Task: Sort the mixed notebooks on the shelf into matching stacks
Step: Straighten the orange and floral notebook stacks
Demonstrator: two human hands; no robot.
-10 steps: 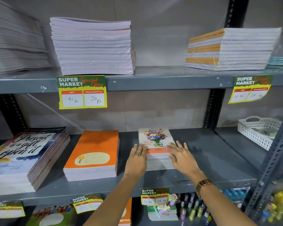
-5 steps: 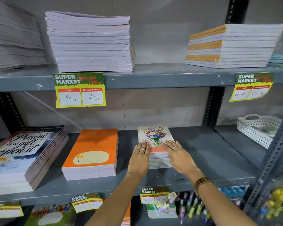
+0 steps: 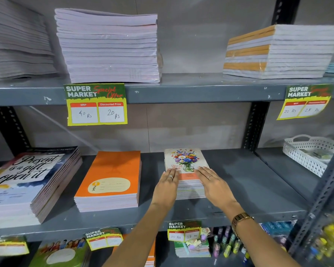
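Note:
A small stack of flower-cover notebooks (image 3: 184,158) sits mid-right on the grey middle shelf (image 3: 249,185). My left hand (image 3: 167,186) lies flat against the stack's left side and front corner, a ring on one finger. Pressed against the right side is my right hand (image 3: 213,184), fingers straight, a gold watch on the wrist. Left of them stands an orange notebook stack (image 3: 112,176). Further left is a larger stack with "Present is a gift, open it" covers (image 3: 27,176).
The upper shelf carries a tall pale notebook stack (image 3: 108,47), another at the far left (image 3: 15,41) and an orange-spined stack (image 3: 281,53). A white perforated basket (image 3: 308,153) sits at right behind a slotted metal post (image 3: 328,189). Price tags hang on shelf edges.
Both hands have slid a little further along the flower stack's sides, closer together. The stack sits straighter, and the view has shifted slightly downward.

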